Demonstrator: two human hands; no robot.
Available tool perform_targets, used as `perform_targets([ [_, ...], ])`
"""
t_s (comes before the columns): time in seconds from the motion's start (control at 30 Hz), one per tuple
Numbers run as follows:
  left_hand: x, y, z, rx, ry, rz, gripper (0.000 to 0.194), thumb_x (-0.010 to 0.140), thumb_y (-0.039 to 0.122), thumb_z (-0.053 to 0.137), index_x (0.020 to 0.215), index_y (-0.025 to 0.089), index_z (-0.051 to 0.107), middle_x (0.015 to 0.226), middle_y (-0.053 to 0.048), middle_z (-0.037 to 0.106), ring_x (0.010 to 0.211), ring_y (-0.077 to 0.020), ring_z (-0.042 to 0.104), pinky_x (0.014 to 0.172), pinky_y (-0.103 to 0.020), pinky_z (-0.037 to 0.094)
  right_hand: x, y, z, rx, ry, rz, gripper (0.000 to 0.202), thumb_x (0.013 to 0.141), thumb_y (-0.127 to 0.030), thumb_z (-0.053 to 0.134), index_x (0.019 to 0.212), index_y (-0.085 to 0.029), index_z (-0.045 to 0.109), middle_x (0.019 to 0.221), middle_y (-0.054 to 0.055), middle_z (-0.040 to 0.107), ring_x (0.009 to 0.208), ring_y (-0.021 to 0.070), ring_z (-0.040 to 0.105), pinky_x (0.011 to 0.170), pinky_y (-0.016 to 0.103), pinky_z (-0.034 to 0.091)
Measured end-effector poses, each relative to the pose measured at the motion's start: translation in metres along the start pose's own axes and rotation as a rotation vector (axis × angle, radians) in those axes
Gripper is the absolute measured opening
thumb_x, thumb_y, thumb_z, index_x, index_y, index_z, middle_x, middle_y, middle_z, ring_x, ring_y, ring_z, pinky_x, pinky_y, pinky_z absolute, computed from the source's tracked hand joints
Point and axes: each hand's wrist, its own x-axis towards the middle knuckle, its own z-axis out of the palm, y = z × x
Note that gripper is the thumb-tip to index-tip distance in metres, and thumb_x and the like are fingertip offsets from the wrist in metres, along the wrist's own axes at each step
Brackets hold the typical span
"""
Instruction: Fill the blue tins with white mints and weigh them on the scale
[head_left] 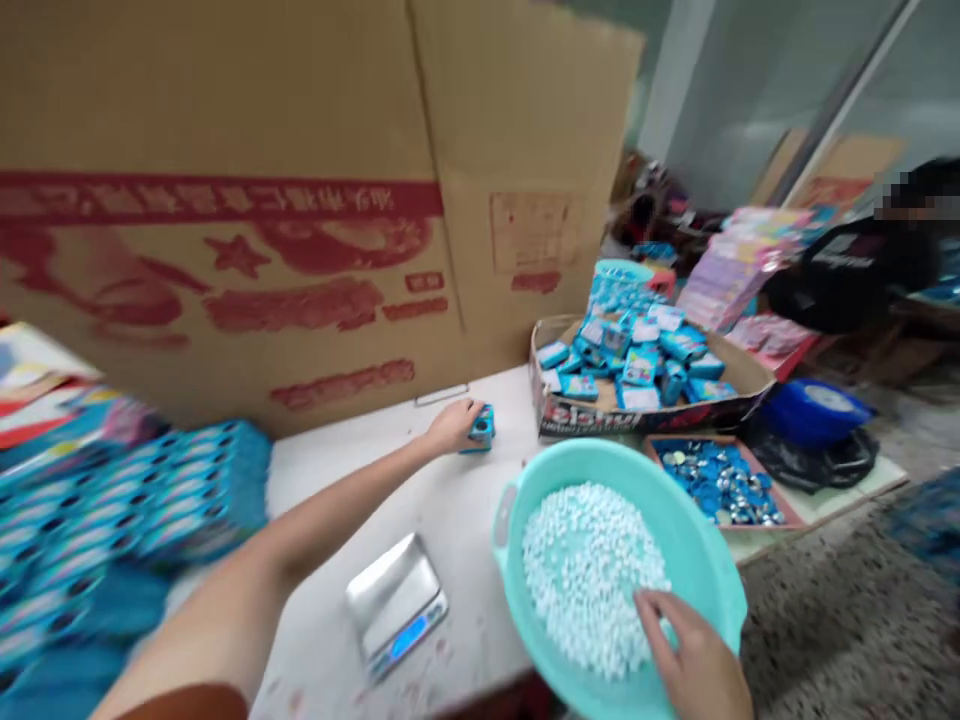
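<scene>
My left hand (pixel 454 427) reaches across the white table, its fingers closed on a small blue box (pixel 482 428) near the foot of the cardboard. Over the turquoise basin (pixel 705 540), my right hand (pixel 694 650) dips its fingertips into many small white pellets (pixel 592 570). Thumb and forefinger are bent toward each other at the pellets; whether any are pinched between them is too small to make out. A digital scale (pixel 397 605) with a lit blue display lies on the table between my left forearm and the basin, with nothing on its pan.
A large printed cardboard sheet (pixel 300 250) stands along the back. An open carton (pixel 652 420) of small blue boxes and a shallow tray (pixel 720 480) of blue and silver pieces sit right. Blue boxes (pixel 150 500) are stacked left. A person in black (pixel 862 260) is at far right.
</scene>
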Motion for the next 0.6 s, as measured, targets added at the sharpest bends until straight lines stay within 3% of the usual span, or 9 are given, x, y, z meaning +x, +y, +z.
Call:
perform_targets([
  [0.1, -0.055, 0.015, -0.001, -0.057, -0.012, 0.1, 0.076, 0.067, 0.051, 0.073, 0.13, 0.02, 0.043, 0.116, -0.013, 0.055, 0.104, -0.0293, 0.056, 0.09, -0.037, 0.043, 0.0, 0.011, 0.0, -0.072, -0.082, -0.015, 0.042, 0.092, -0.052, 0.041, 0.096, -0.024, 0.073, 0.101, 0.006, 0.074, 0.09, 0.0217, 0.07, 0.077, 0.028, 0.053],
  [0.2, -0.094, 0.029, 0.002, -0.099, -0.006, 0.151, 0.08, 0.068, 0.052, 0.073, 0.134, 0.022, 0.041, 0.119, -0.012, 0.054, 0.106, -0.029, 0.055, 0.091, -0.038, 0.042, 0.001, 0.013, -0.001, -0.145, -0.123, 0.0, 0.043, 0.091, -0.053, 0.041, 0.097, -0.024, 0.073, 0.104, 0.006, 0.073, 0.089, 0.0234, 0.069, 0.074, 0.03, 0.052],
  [0.3, -0.112, 0.037, 0.009, -0.121, 0.05, 0.123, 0.085, 0.068, 0.049, 0.075, 0.139, 0.023, 0.035, 0.127, -0.014, 0.049, 0.115, -0.0305, 0.051, 0.097, -0.041, 0.041, 0.001, 0.01, -0.004, -0.186, -0.132, 0.032, 0.042, 0.09, -0.052, 0.042, 0.098, -0.024, 0.072, 0.106, 0.007, 0.072, 0.088, 0.0243, 0.068, 0.073, 0.03, 0.049],
  [0.43, -0.128, 0.042, 0.015, -0.178, 0.249, 0.003, 0.094, 0.064, 0.046, 0.08, 0.14, 0.021, 0.032, 0.135, -0.016, 0.04, 0.125, -0.0332, 0.041, 0.103, -0.045, 0.038, -0.001, 0.004, -0.007, -0.206, -0.116, 0.072, 0.04, 0.089, -0.05, 0.045, 0.098, -0.023, 0.073, 0.105, 0.007, 0.073, 0.088, 0.0249, 0.067, 0.068, 0.029, 0.044],
  [0.5, -0.138, 0.044, 0.017, -0.223, 0.335, -0.062, 0.083, 0.066, 0.045, 0.079, 0.133, 0.02, 0.038, 0.129, -0.015, 0.043, 0.121, -0.0317, 0.043, 0.1, -0.045, 0.04, -0.002, 0.001, -0.009, -0.217, -0.116, 0.089, 0.039, 0.089, -0.05, 0.046, 0.098, -0.023, 0.073, 0.105, 0.008, 0.073, 0.087, 0.0251, 0.066, 0.065, 0.029, 0.041],
  [0.6, -0.154, 0.048, 0.019, -0.275, 0.343, -0.081, 0.06, 0.073, 0.041, 0.074, 0.121, 0.018, 0.046, 0.119, -0.014, 0.048, 0.111, -0.0285, 0.048, 0.093, -0.043, 0.045, -0.002, -0.003, -0.01, -0.24, -0.111, 0.117, 0.039, 0.088, -0.05, 0.046, 0.098, -0.023, 0.074, 0.102, 0.008, 0.073, 0.085, 0.0257, 0.065, 0.062, 0.029, 0.038],
])
